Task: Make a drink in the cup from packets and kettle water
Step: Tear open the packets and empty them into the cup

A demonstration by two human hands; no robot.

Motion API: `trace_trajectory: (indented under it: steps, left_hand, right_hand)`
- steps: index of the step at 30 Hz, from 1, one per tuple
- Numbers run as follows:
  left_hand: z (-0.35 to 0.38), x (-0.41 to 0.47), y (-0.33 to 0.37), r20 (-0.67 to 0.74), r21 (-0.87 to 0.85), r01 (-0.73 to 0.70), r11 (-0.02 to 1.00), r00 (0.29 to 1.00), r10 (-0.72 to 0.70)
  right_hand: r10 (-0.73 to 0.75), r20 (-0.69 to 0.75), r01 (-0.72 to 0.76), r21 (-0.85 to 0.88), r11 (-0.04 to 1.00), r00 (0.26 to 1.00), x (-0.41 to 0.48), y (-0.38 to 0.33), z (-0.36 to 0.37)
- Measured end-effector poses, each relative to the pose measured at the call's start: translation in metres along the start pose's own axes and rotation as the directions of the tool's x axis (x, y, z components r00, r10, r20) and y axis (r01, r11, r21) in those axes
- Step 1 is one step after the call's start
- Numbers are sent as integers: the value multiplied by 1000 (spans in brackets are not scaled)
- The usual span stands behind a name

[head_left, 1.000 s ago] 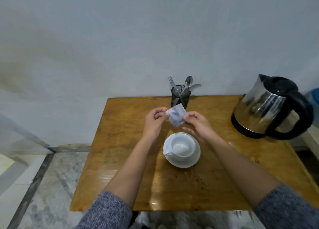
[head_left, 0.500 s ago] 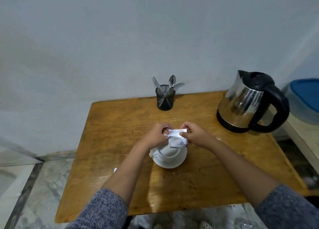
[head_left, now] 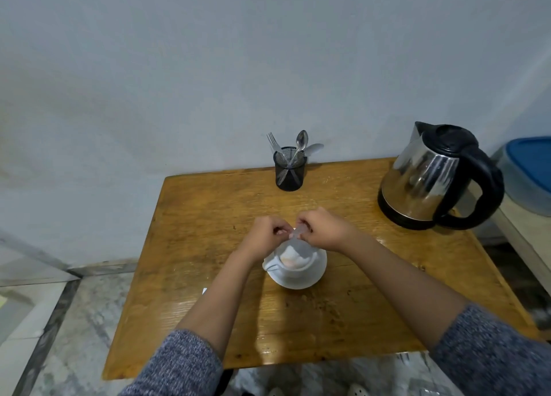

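Note:
A white cup (head_left: pixel 293 269) stands on a white saucer (head_left: pixel 310 280) in the middle of the wooden table (head_left: pixel 202 222). Directly over the cup hangs a small white packet (head_left: pixel 296 251), blurred, its lower end down at the cup's mouth. My left hand (head_left: pixel 264 236) and my right hand (head_left: pixel 323 228) both pinch the packet's top edge, close together. A steel kettle (head_left: pixel 429 176) with a black handle and lid sits at the table's far right corner.
A black mesh holder (head_left: pixel 288 172) with a fork and spoons stands at the table's back edge by the wall. A blue-lidded container (head_left: pixel 529 172) sits on a ledge right of the kettle. A small white scrap (head_left: pixel 204 291) peeks out beside my left forearm.
Both hands have brought the packet down from near the cutlery holder to just over the cup, and the packet now hangs into the cup's mouth. The view has shifted left and back.

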State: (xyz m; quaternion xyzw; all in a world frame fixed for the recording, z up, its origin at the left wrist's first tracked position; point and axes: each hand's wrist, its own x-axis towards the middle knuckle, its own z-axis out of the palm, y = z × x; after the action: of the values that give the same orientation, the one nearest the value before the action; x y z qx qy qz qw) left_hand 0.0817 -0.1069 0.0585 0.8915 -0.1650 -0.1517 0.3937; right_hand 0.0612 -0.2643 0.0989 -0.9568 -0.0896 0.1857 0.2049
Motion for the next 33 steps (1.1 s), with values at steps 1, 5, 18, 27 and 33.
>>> trace_trajectory:
  steps: [1, 5, 18, 27, 33]
  left_hand:
    - [1, -2, -4, -26, -36, 22, 999, 999, -23]
    - [7, -15, -11, -136, -186, 97, 978, 983, -123]
    - [13, -35, -12, -270, -254, 85, 963, 950, -155]
    - [16, -39, -12, -308, -299, 79, 951, 935, -175]
    - [15, -40, -11, -305, -313, 85, 946, 934, -185]
  right_hand:
    - [4, -5, -4, 9, 1000, 1000, -1, -1, -1]
    - [19, 23, -18, -80, 997, 1000, -5, -6, -2]
    - [-55, -15, 50, -207, 977, 998, -9, -25, 1]
    - [-3, -24, -1, -151, 989, 1000, -7, -30, 3]
    - [20, -26, -22, -64, 998, 999, -3, -27, 5]
